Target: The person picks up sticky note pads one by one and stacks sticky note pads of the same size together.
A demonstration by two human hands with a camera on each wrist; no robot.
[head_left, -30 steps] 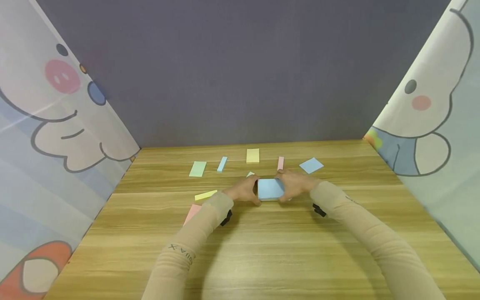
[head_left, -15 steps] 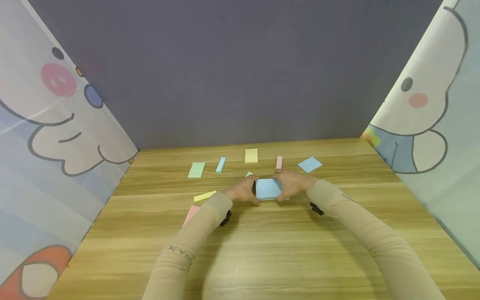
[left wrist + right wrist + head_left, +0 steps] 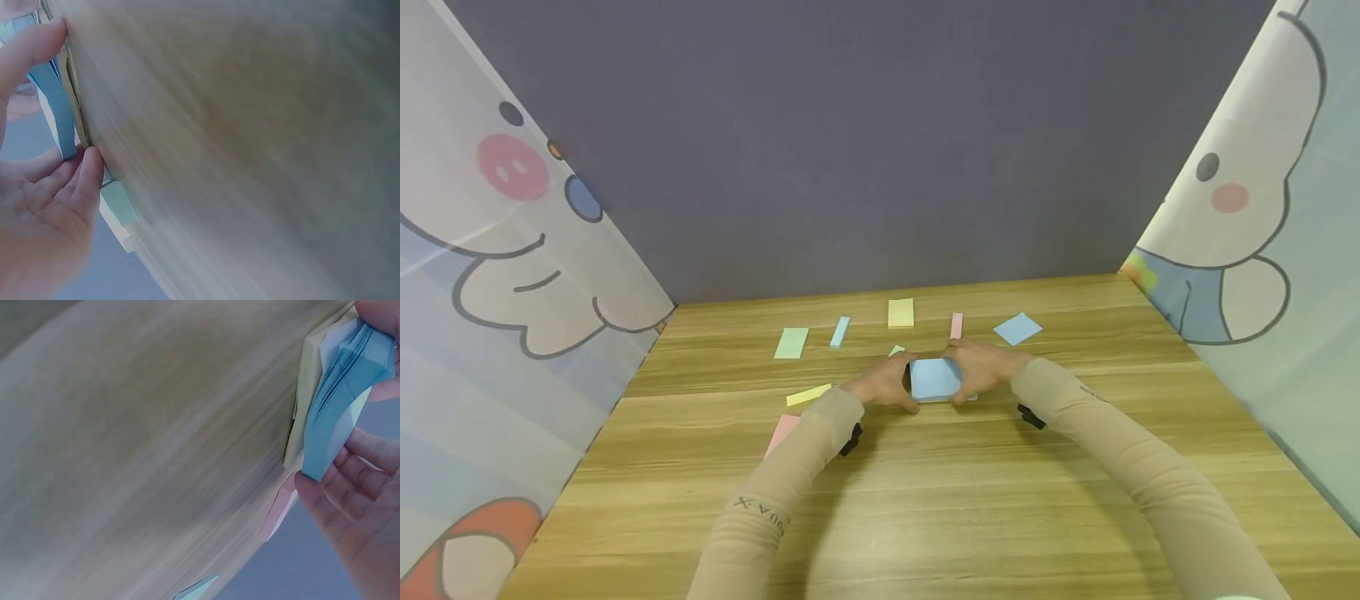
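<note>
Both hands hold a light-blue sticky note pad (image 3: 934, 379) between them near the middle of the table. My left hand (image 3: 886, 382) grips its left end with thumb and fingers; my right hand (image 3: 983, 367) grips the right end. From the right wrist, the blue pad (image 3: 337, 403) looks bowed, its sheets slightly fanned along the edge. A pale-yellow pad (image 3: 306, 381) lies under it against the wood, with a whitish layer showing between them. The left wrist view has the same yellow pad (image 3: 74, 100) beneath the blue one, fingertips close to the table.
Behind the hands lie a green pad (image 3: 792, 342), a narrow blue strip pad (image 3: 840, 332), a yellow pad (image 3: 901, 313), a pink strip pad (image 3: 957, 326) and a blue square pad (image 3: 1018, 329). A yellow strip (image 3: 808, 395) and pink pad (image 3: 783, 433) flank the left forearm.
The head view has turned slightly, so the whole scene drifts a little left. Both hands keep the same grip on the blue sticky note pad in the same place.
</note>
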